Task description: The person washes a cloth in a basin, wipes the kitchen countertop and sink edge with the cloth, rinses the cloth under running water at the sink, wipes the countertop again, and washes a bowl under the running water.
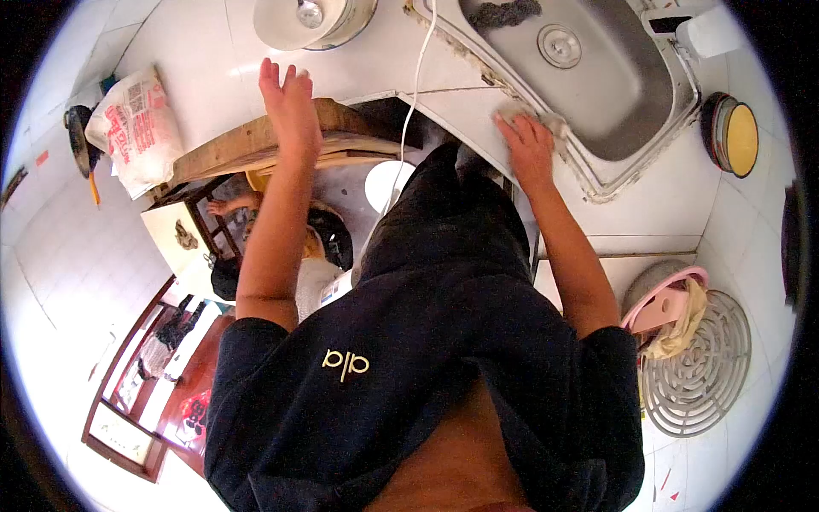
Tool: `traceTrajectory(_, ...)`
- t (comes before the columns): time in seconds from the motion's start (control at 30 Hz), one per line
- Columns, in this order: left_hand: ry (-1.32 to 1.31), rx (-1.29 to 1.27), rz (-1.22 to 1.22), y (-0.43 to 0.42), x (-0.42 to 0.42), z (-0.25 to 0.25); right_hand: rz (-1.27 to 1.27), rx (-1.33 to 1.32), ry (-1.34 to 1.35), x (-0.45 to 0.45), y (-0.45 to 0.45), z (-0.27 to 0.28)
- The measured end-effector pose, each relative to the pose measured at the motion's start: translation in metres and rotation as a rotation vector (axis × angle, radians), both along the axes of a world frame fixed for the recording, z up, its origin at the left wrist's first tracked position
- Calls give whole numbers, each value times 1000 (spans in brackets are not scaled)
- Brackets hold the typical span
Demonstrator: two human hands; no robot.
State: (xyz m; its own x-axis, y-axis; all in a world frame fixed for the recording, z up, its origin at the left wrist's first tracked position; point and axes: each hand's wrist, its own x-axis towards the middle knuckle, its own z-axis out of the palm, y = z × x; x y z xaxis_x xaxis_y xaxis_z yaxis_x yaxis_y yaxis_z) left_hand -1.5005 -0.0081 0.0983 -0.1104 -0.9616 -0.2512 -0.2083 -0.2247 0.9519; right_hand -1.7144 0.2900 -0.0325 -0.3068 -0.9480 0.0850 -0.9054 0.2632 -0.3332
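My left hand [290,107] is raised over the white counter [213,81], below a white bowl [286,21] with a metal spoon inside. Its fingers are apart and hold nothing. At the near edge of the steel sink [597,85], my right hand [527,145] presses on a greyish cloth [546,119], with the fingertips over it. A dark scrubbing pad [505,12] lies inside the sink near its drain.
A white cable [420,64] hangs across the counter edge. Left are a printed bag [136,128] and a wooden board [230,147]. Another person's arm [243,202] shows below. Right are stacked lids [735,138], a pink basket [665,303] and a round rack [699,375].
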Motion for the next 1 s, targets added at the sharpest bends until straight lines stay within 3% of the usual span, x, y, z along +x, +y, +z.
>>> traceTrajectory(0.1, -145, -342, -268, 46, -2, 3, -37, 31, -19, -9, 49, 5)
traceTrajectory(0.17, -237, -189, -524, 79, -8, 9, -92, -4, -89, -14, 49, 12)
traceTrajectory(0.23, -102, -269, -675, 102, -25, -4, -182, -70, -199, -16, 25, 28)
traceTrajectory(0.33, 25, -94, -522, 115, -36, -24, -172, -362, -195, -3, -69, 50)
traceTrajectory(0.4, 57, -43, -467, 118, -41, -25, 31, -343, -192, 2, -129, 25)
traceTrajectory(0.43, 113, -75, -478, 117, -40, -31, 38, -252, -352, 11, -148, 24)
traceTrajectory(0.47, 87, -47, -495, 117, -38, -30, 110, -239, -205, 24, -160, -5)
traceTrajectory(0.5, 62, -24, -516, 116, -37, -29, 105, -142, 3, 32, -155, 4)
traceTrajectory(0.63, -143, 7, -570, 116, -32, -37, -58, -51, -22, 37, -73, 2)
traceTrajectory(0.83, -137, 48, -647, 130, -41, -59, -329, 81, 24, -2, 104, 11)
traceTrajectory(0.87, -139, 6, -689, 133, -43, -66, -345, 6, 9, -7, 126, 18)
traceTrajectory(1.0, -130, 25, -796, 148, -63, -54, -435, 139, 117, -18, 179, 18)
